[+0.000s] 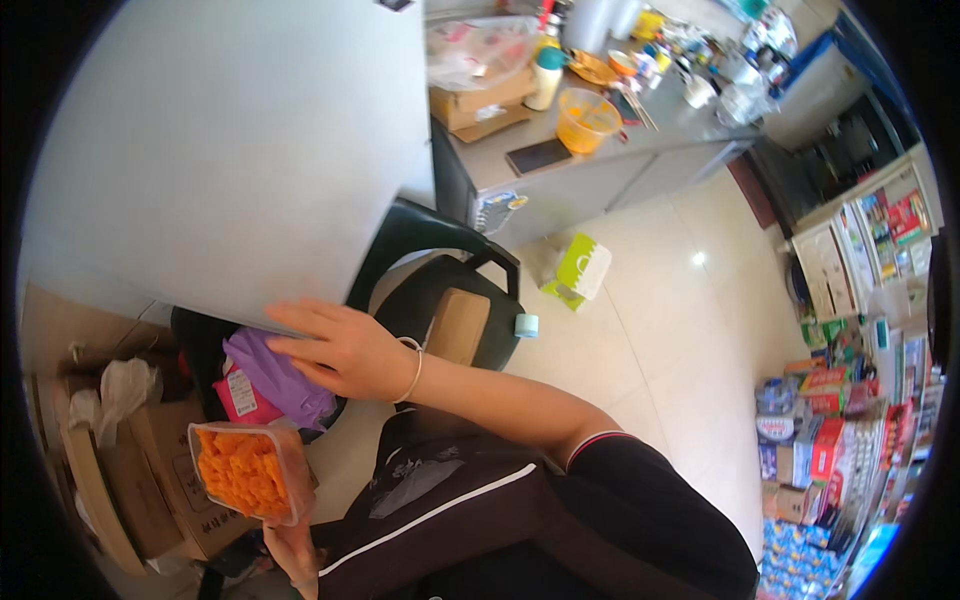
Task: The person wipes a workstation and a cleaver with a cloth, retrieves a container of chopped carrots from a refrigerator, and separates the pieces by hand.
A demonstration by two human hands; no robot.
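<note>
My left hand [289, 551], low in the picture, holds a clear rectangular plastic container [300, 457] from its near side. Chunky orange food [244, 469] fills the container, which is tilted so that its contents face me. My right hand [341, 352], with a pale bangle [409, 367] at the wrist, is stretched across to the lower edge of a large smooth light-grey panel [247, 150]. Its fingers are spread and slightly blurred, overlapping that edge. Below them a purple plastic bag [281, 375] and a pink package [247, 397] lie on a dark seat.
A black chair [405, 232] bears a cardboard box [459, 326]. Cardboard cartons [169, 465] stand at left. On the counter are a phone [538, 157] and an orange-stained plastic tub [587, 124]. A green-and-white box [581, 270] lies on the tiled floor; stacked goods [817, 420] line the right.
</note>
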